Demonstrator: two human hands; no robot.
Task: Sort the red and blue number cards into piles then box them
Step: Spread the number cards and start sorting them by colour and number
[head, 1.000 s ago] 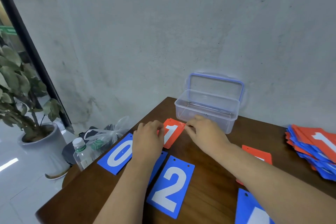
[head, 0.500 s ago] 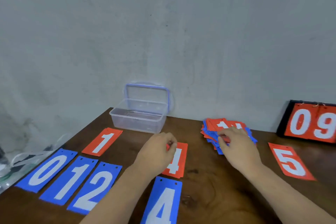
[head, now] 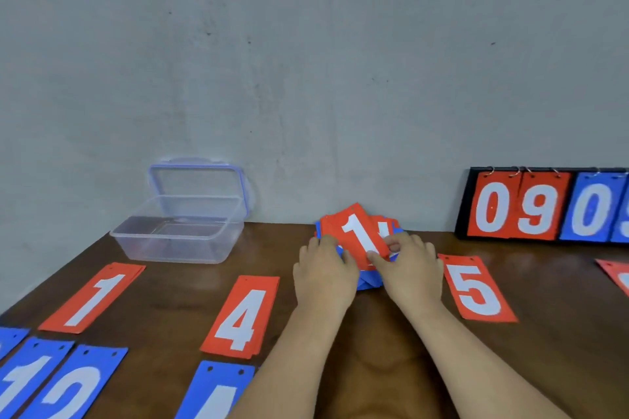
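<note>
Mottled grey plaster wall, dark glossy wooden table set against it, soft even light

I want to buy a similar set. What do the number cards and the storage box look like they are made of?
The red 4 card looks like thin, flat plastic sheet or coated card with a matte face and printed white digit; which one cannot be told. Punched holes show on the blue card below it. The box looks like clear, glossy rigid plastic: the table shows through its walls.
</note>
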